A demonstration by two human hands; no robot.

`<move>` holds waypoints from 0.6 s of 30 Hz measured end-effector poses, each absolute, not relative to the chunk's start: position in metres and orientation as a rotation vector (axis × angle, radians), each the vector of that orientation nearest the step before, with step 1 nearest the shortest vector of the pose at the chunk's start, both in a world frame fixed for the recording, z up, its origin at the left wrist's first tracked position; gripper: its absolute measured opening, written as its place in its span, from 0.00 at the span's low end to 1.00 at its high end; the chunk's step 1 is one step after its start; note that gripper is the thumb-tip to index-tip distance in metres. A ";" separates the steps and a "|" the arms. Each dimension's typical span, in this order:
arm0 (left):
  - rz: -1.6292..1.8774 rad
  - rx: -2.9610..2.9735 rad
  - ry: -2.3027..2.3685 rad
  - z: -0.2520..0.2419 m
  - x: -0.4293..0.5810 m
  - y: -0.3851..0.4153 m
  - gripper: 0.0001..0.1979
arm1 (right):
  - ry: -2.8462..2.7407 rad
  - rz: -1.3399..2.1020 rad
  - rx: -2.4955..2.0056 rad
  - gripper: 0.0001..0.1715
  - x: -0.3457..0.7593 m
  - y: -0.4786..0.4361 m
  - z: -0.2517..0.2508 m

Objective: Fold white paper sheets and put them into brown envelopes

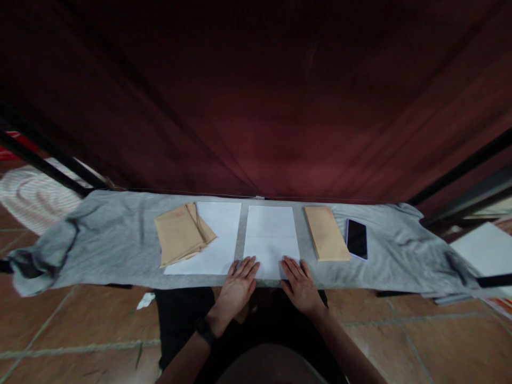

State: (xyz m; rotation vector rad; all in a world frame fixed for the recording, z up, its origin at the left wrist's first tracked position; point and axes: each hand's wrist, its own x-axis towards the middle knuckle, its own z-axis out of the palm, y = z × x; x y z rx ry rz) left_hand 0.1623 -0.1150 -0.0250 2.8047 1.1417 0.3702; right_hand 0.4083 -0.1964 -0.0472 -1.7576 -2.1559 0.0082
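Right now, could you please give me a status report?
Left hand, right hand: open, at near corners of middle sheet. Middle sheet flat. Brown pile partly covering left sheet.

Here's your spread: the cloth (116, 240) runs side to side before you, the hanging sheet (256, 133) rising behind it. Dead centre on the cloth, a page (271, 232); your left hand (237, 289) is at its near left corner, your right hand (303, 289) at its near right. Over to the left, across a narrow gap, a second page (224, 229), with loose envelopes (178, 234) overlapping its left part. Now right of centre: an envelope stack (327, 233), and just beyond, further right, the phone (357, 239).
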 end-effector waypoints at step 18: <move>0.383 2.699 0.877 -0.015 0.129 -0.121 0.27 | -2.196 0.370 -1.601 0.43 0.447 -0.205 -0.038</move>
